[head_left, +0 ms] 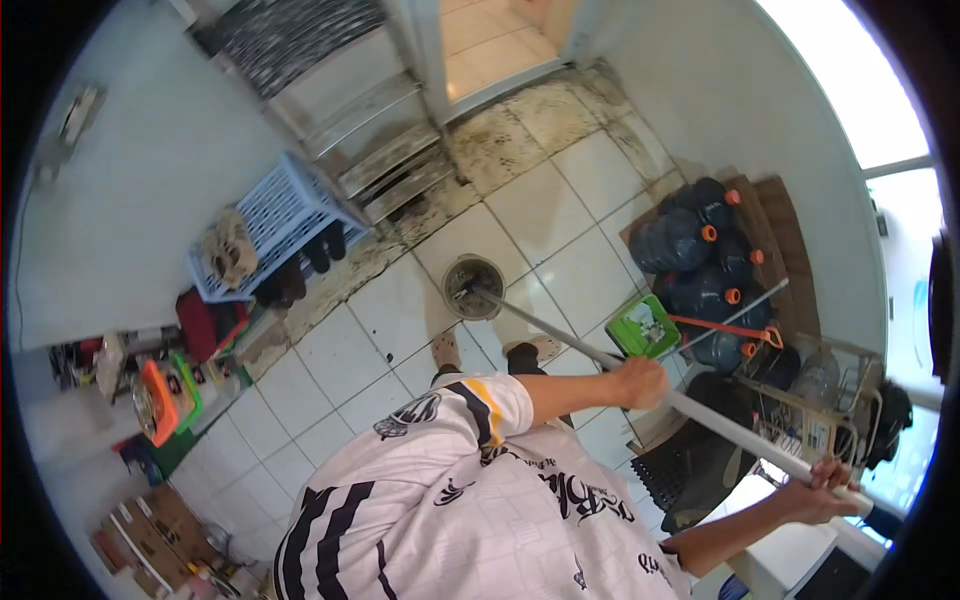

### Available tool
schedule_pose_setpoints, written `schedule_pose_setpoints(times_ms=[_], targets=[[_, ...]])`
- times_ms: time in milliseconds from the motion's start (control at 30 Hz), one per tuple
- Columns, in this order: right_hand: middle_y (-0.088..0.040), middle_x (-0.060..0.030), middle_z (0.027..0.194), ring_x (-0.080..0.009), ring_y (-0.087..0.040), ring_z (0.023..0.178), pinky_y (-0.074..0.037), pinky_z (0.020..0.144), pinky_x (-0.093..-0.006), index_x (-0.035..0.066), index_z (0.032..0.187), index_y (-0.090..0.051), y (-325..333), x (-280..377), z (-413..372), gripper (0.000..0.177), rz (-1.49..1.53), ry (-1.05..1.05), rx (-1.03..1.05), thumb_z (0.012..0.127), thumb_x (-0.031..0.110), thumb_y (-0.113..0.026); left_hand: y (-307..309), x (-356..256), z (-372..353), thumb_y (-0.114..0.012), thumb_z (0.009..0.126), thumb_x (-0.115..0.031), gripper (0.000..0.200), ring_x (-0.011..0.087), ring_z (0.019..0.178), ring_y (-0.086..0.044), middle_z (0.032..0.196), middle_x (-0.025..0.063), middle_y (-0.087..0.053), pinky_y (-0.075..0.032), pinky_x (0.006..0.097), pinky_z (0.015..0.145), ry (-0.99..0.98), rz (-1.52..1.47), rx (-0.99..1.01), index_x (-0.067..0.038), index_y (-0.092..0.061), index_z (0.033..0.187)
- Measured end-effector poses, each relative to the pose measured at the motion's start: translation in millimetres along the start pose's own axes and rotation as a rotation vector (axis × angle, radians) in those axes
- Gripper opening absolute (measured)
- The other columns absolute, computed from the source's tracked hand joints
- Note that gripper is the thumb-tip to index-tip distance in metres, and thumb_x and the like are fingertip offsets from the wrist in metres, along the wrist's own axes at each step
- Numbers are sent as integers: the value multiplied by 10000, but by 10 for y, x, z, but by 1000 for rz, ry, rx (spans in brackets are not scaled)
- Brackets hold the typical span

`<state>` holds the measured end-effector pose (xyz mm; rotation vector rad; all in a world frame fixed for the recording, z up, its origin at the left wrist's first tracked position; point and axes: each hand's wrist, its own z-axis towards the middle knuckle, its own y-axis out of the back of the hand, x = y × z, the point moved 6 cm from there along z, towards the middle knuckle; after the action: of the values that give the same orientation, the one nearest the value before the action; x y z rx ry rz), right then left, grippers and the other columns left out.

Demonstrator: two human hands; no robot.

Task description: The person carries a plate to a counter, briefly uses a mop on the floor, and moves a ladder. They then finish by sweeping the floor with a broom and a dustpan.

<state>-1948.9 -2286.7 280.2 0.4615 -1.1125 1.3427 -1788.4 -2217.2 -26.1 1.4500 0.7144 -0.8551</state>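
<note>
A long pale pole, which looks like a mop (pixel 550 330), slants across from the right into a round grey bucket (pixel 474 287) on the tiles in front of my feet. Its lower end sits inside the bucket, where the head is hard to make out. My left hand (pixel 640 383) is wrapped round the middle of the pole. Farther up, my right hand (pixel 818 490) grips it close to its dark top end. Both arms reach to my right.
Large blue water bottles (pixel 690 240) with orange caps stand by the right wall, near a green dustpan (pixel 643 326) with an orange handle. A blue plastic crate (pixel 270 225) holds footwear at left. A metal rack (pixel 380 150) stands beside the doorway. Cardboard boxes (pixel 150 540) sit lower left.
</note>
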Motion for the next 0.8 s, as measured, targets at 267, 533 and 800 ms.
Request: schedule_pose_setpoints(times_ms=[267, 533, 800], targets=[[-323, 8, 667, -67, -243, 429, -222, 372, -223, 137, 902, -461, -1842, 322, -1617, 484, 582, -182, 625, 760, 576, -606, 1583, 771, -1827, -600, 702, -204, 162, 366, 689, -609, 674, 169, -608, -481, 467, 653, 250, -45, -651, -51, -642, 733], [-446, -48, 779, -181, -442, 692, -425, 685, -352, 97, 1114, -450, -3083, 1121, -3701, 346, 796, -498, 1332, 898, 365, -495, 2888, 641, -3393, -591, 701, -137, 148, 338, 600, -600, 630, 203, -583, -453, 404, 562, 264, 70, -1171, 3, -583, 655], [-523, -58, 719, -144, -511, 668, -419, 596, -286, 35, 947, -530, -3201, 790, -5150, 320, 616, -362, 1569, 930, 345, -451, 3229, 306, -4055, -573, 843, -225, 245, 287, 723, -576, 789, 144, -593, -464, 348, 663, 274, 339, -1559, -10, -582, 958]])
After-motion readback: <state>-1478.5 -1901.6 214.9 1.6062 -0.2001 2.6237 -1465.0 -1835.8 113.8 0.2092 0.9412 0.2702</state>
